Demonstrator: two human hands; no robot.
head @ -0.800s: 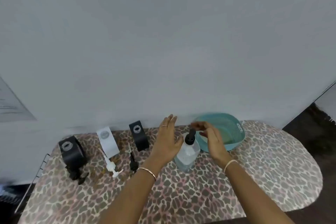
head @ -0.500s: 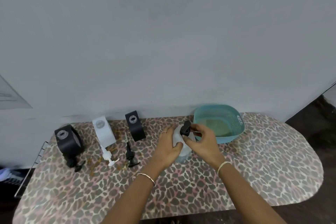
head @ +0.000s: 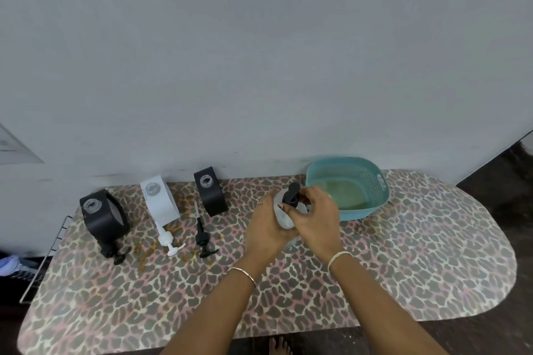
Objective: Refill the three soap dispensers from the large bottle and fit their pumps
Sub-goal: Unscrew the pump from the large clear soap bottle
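Observation:
The large clear bottle (head: 284, 215) stands mid-table, its black pump top (head: 292, 194) on. My left hand (head: 266, 225) wraps round the bottle's body. My right hand (head: 317, 217) grips the collar of the black pump. Three open dispensers stand along the wall: a black one (head: 102, 216) at the left, a white one (head: 158, 200) in the middle, a smaller black one (head: 210, 190) nearest the bottle. Their loose pumps lie in front: a black pump (head: 115, 252), a white pump (head: 167, 241) and a black pump (head: 202, 236).
A teal basket (head: 375, 184) holding yellowish liquid sits right of the bottle, by the wall. The table (head: 418, 253) has a leopard-print cover with brownish smears near the pumps. A wire rack (head: 43, 262) hangs at the left edge. A bare foot (head: 278, 347) shows below.
Both hands closed in on the large bottle: the left hand went from open beside it to gripping its body, the right from hovering by the basket to gripping the pump.

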